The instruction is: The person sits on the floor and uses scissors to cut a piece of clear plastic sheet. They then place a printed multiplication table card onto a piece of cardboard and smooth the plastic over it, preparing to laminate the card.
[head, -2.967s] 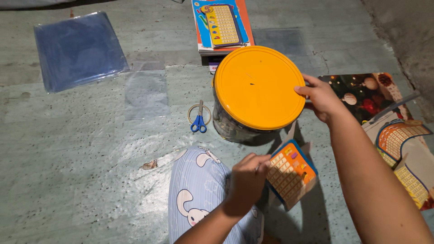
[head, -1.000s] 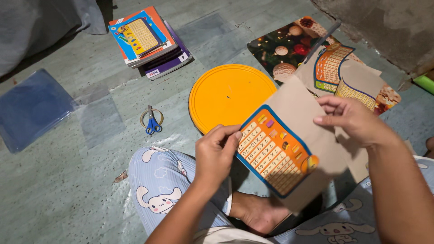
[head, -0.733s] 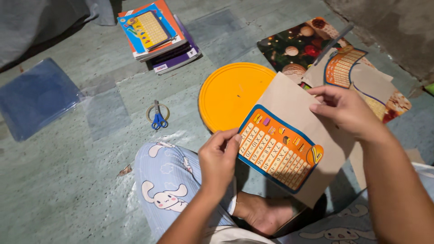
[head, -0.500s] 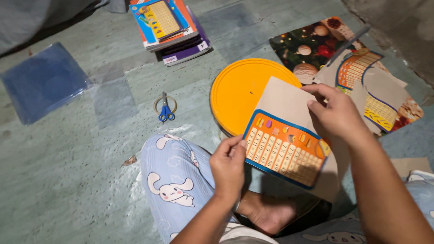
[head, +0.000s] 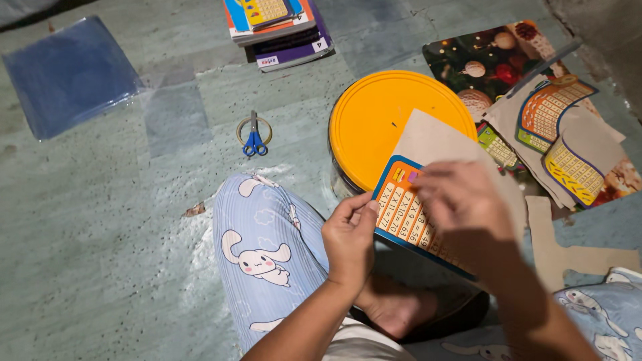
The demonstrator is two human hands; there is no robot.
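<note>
Left hand [head: 349, 235] pinching chart card [head: 401, 207] at left edge; right hand [head: 461, 204] blurred over it, grip unclear. More cut-outs [head: 558, 127] piled far right, scissors [head: 254, 138] idle.

One head-worn camera looks steeply down, close over lap and floor [head: 100, 220].

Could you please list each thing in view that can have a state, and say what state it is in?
Orange lid: on its tub, shut.
Blue-handled scissors: closed, lying across a tape ring.
Times-table card: held above the lap, tilted.
Left hand: pinching the card's left edge.
Right hand: blurred, over the card's face; grip cannot be told.
Books: closed, stacked.
Clear plastic sleeves: lying flat.
</note>
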